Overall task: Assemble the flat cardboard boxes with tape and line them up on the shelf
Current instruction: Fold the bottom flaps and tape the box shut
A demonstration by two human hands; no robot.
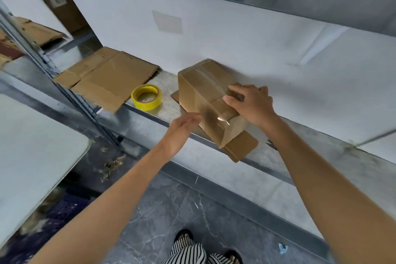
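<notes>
- The assembled box [201, 92] is sitting on the metal shelf [300, 152], angled so that one end is pointing back at the wall [235, 34] and the other is reaching the shelf's front lip.
- The right hand [252, 105] is bearing down on the box's top near its front end. Its fingers [242, 89] are curling over the right edge and the thumb is lying across the top, probably to keep the box from sliding.
- The left hand [182, 133] is coming in flat at the box's left side with its fingers [191, 117] straight and pressed together, likely smoothing the clear tape strip [211, 111] down. It is blurred, so I cannot tell whether it is touching.
- Loose flaps [242, 148] are sticking out from under the box, so the other end is probably lacking tape.
- The yellow tape roll [146, 97] is lying just left of the box, within easy reach.
- Flat cardboard [109, 79] is waiting farther left of the box, beyond the roll.
- A white table [32, 135] is standing well to the left of the box, and dark marbled floor [171, 210] is showing below it.
</notes>
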